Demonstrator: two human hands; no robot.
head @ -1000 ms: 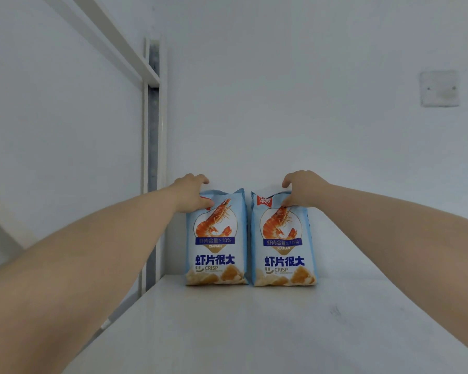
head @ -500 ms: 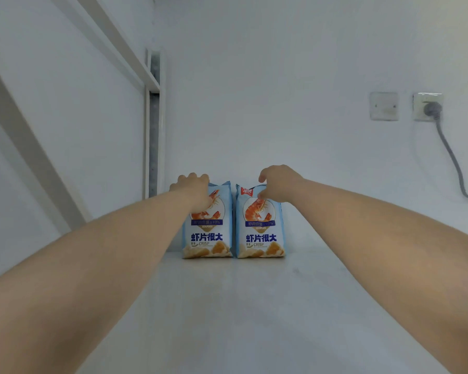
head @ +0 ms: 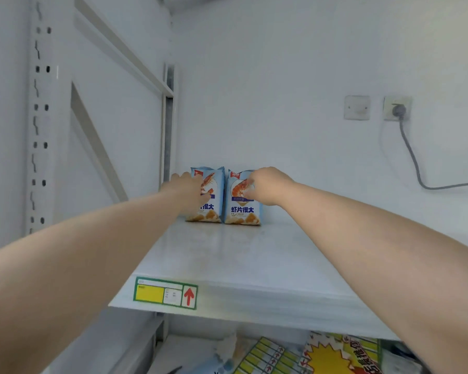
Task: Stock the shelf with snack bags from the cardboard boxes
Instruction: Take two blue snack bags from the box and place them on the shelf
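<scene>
Two light-blue shrimp-crisp snack bags stand upright side by side at the back left of the white shelf (head: 254, 255). My left hand (head: 188, 188) lies against the front of the left bag (head: 211, 209), fingers spread and blurred, covering its left part. My right hand (head: 268, 184) is in front of the upper part of the right bag (head: 242, 211), with bent fingertips touching its face. Whether the right hand grips the bag is unclear. No cardboard box is in view.
A price label (head: 165, 292) with a red arrow sticks to the shelf's front edge. A perforated white upright (head: 39, 125) rises at left. On the back wall are a switch (head: 356, 107) and a socket with a grey cable (head: 405, 147). Yellow and red promo signs (head: 322, 354) lie below.
The view has pulled back and tilted down, showing the shelf edge and the level below. Both hands have slid from the bags' top edges down onto their fronts.
</scene>
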